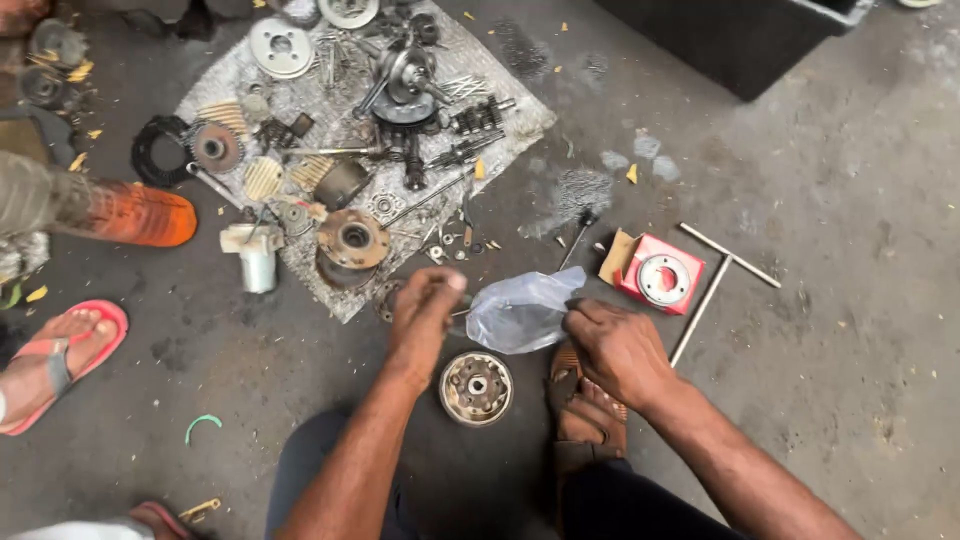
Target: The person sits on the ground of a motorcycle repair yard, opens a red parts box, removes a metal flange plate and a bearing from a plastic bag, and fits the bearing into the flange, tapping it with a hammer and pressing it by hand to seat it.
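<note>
My left hand is pinched shut on something small that I cannot make out, held at the left end of a clear plastic bag. My right hand grips the bag's right edge. Both hands hover over a grimy concrete floor. Directly below them lies a round metal clutch hub with several holes. My sandalled foot rests beside the hub, under my right wrist.
A grey cloth beyond my hands carries several greasy engine parts: a crankshaft, gears, discs, bolts. A red box with a round part and a T-handle wrench lie right. Another person's foot in a red flip-flop is left.
</note>
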